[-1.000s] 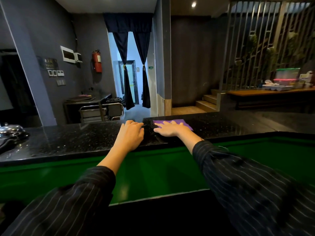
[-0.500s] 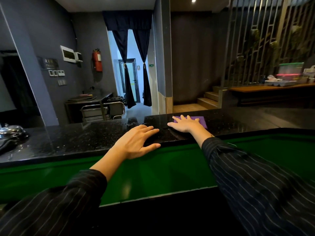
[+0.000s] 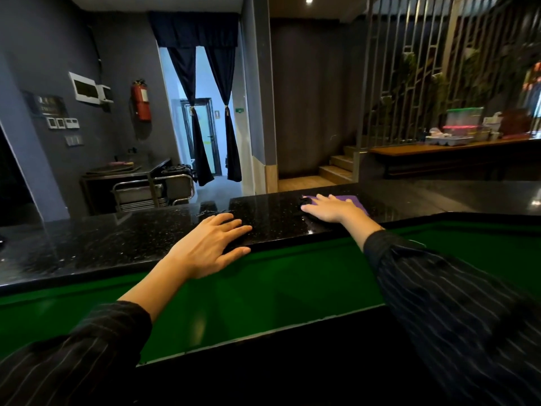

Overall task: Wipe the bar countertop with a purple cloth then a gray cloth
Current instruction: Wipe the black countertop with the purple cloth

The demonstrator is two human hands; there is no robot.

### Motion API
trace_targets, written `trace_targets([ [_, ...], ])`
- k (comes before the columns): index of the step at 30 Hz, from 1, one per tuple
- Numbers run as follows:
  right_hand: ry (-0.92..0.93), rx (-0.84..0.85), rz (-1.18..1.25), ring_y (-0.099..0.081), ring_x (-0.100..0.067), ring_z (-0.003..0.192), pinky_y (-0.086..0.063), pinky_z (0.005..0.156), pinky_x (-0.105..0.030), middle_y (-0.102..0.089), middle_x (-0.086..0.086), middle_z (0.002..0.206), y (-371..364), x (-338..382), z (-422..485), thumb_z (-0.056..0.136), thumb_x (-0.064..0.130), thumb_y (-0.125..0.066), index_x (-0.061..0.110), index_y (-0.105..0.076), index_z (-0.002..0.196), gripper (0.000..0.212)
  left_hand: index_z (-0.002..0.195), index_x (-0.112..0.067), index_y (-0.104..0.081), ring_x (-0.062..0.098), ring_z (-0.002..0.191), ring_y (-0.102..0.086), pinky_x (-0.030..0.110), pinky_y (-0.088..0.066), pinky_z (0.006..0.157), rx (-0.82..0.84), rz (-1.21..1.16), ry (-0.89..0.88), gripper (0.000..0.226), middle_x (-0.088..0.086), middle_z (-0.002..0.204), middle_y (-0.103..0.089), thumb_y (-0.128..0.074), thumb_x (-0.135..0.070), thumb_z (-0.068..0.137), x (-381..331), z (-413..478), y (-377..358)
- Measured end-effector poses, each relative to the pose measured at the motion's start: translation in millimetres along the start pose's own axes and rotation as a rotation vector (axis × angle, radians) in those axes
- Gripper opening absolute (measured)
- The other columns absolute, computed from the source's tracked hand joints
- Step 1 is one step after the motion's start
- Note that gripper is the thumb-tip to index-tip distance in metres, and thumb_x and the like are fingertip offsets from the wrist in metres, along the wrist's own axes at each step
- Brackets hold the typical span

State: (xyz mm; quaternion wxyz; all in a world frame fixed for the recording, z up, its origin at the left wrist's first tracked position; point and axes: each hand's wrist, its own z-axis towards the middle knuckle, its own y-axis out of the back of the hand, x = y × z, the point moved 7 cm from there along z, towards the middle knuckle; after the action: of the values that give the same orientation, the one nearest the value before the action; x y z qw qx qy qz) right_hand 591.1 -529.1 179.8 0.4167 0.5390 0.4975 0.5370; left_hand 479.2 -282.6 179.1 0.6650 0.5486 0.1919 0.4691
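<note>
The purple cloth (image 3: pixel 352 199) lies flat on the black speckled bar countertop (image 3: pixel 117 244), toward its far edge. Only a thin strip shows past the right hand (image 3: pixel 332 209), which presses on it palm down, arm outstretched, fingers straight and spread, gripping nothing. Left of the cloth, the left hand (image 3: pixel 207 244) is spread open over the countertop's near edge, fingers relaxed. Far right beyond the cloth, stacked lidded boxes (image 3: pixel 464 115) stand on a wooden counter (image 3: pixel 439 148); their contents are too blurred to tell.

Black granite countertop (image 3: pixel 117 247) w/ purple cloth (image 3: pixel 355 201) flat on it
</note>
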Motion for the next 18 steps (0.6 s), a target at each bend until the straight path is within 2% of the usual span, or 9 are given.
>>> trace_targets([
  [5,-0.015,-0.041,-0.007,-0.001,-0.03,0.149,0.001,0.116,-0.06,-0.003,-0.001,0.163,-5.4,39.9,9.2,0.091,0.07,-0.02,0.037,-0.012,0.152,0.07,0.146,-0.031,-0.031,0.023,0.141,-0.028,0.043,-0.026,0.116,0.002,0.019,0.008,0.08,0.002,0.148,-0.041,-0.004,-0.074,0.084,1.9,1.4,-2.7],
  [11,0.231,0.013,-0.036,-0.002,-0.026,0.15,-0.001,0.116,-0.059,-0.003,0.002,0.163,-19.9,87.7,-24.0,0.094,0.067,-0.021,0.035,-0.008,0.153,0.069,0.146,-0.033,-0.031,0.027,0.139,-0.028,0.046,-0.027,0.114,0.025,0.024,0.029,0.083,0.008,0.148,-0.041,-0.001,-0.077,0.082,3.6,2.2,-3.0],
  [14,0.274,0.001,0.001,-0.006,-0.018,0.15,-0.007,0.118,-0.048,-0.008,0.004,0.162,-13.5,64.2,-46.4,0.096,0.062,-0.025,0.027,-0.012,0.154,0.07,0.146,-0.037,-0.028,0.026,0.142,-0.021,0.047,-0.024,0.115,0.033,-0.009,0.068,0.083,0.007,0.152,-0.033,0.0,-0.078,0.079,4.7,-1.6,-4.2],
  [18,0.121,-0.01,0.035,-0.007,-0.019,0.15,-0.007,0.117,-0.044,-0.01,0.002,0.162,3.7,0.0,-47.2,0.096,0.061,-0.026,0.026,-0.013,0.154,0.069,0.146,-0.041,-0.026,0.025,0.145,-0.013,0.051,-0.02,0.116,0.023,-0.029,0.087,0.084,0.005,0.155,-0.027,0.003,-0.08,0.077,4.9,-4.3,-4.9],
])
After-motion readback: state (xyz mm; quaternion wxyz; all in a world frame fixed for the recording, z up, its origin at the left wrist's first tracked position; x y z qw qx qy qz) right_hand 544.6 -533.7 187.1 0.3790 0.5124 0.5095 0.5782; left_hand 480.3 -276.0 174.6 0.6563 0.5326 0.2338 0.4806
